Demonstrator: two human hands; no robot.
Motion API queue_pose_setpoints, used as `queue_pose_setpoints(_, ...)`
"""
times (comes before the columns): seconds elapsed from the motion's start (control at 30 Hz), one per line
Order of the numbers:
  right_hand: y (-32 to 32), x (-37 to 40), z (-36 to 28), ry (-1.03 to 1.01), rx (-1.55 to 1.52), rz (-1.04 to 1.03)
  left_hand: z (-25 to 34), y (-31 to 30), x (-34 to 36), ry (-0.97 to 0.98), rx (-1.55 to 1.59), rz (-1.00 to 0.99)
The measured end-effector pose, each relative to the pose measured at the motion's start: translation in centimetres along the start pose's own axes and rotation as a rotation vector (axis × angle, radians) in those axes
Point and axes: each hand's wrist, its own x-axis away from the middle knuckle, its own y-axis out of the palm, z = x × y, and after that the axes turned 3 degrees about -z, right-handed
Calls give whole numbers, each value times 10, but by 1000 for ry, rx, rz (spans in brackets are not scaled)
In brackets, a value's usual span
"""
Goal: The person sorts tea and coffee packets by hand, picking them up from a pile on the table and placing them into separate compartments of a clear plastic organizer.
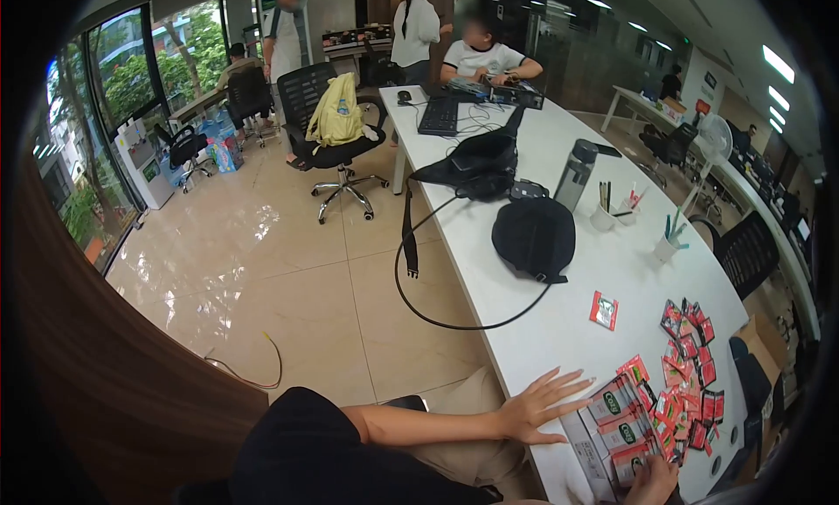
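Observation:
My left hand [544, 407] is open, fingers spread, palm down at the table's near edge, its fingertips by the left side of an open carton [587, 452]. Red and grey packets with a green oval label [626, 434] sit in rows in the carton. At the carton's near right end, my right hand [655, 482] is closed on a red packet [629, 459], which sits at a tilt to the others; part of the grip is hidden. Many loose red sachets [690, 383] lie heaped to the right of the carton. A single sachet [604, 310] lies apart, farther up the table.
On the white table [472, 269] are a black cap [533, 236], a black bag [481, 164], a grey bottle [575, 174], pen cups [669, 245] and a keyboard [439, 116]. A black cable [428, 317] loops over the left edge. A person [489, 59] sits at the far end.

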Motion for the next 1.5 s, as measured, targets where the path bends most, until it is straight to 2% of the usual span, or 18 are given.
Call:
queue_pose_setpoints(0.13,-18,-7,-26,58,140,-51,0,1,-1,-16,8,-9)
queue_pose_setpoints(0.17,-16,-6,-25,26,159,48,0,1,-1,-24,20,-5)
queue_pose_setpoints(0.27,24,-7,9,241,139,-102,2,0,-3,-66,8,-44)
queue_pose_setpoints(0.3,13,-7,-15,230,51,62,3,-1,-4,-79,-3,-54)
queue_pose_setpoints(0.4,14,-9,-30,198,56,334,4,0,-8,-76,-13,-85)
queue_pose_setpoints(0.43,13,-9,-31,104,53,448,5,0,-9,-73,-34,-105)
queue_pose_setpoints(0.53,4,-8,-31,122,-383,257,7,-3,-13,-78,-67,-167)
queue_pose_setpoints(0.57,-2,-8,-32,244,-555,49,9,-6,-15,-95,-57,-193)
queue_pose_setpoints(0.67,-26,-6,-39,137,-517,-369,11,-7,-22,-193,-16,-241)
queue_pose_setpoints(0.8,-6,1,-28,-1,-484,-288,11,-5,-22,-308,-104,-340)
queue_pose_setpoints(0.83,-8,1,-33,104,-511,-340,9,-4,-21,-320,-151,-368)
queue_pose_setpoints(0.97,-14,-2,-36,33,-341,-479,8,-3,-20,-378,-205,-467)
queue_pose_setpoints(1.1,27,8,-6,-252,-271,-318,7,-1,-18,-380,-223,-481)
queue_pose_setpoints(1.2,20,2,-18,-26,-420,-319,5,-2,-17,-372,-215,-444)
queue_pose_setpoints(1.23,5,1,-33,37,-343,-330,6,-2,-15,-369,-205,-429)
queue_pose_setpoints(1.37,5,-1,-38,32,-363,-298,6,-2,-16,-356,-223,-412)
queue_pose_setpoints(1.47,13,3,-47,52,-321,-55,4,-3,-19,-334,-257,-435)
queue_pose_setpoints(1.5,15,3,-45,81,-326,-100,4,-3,-19,-335,-270,-449)
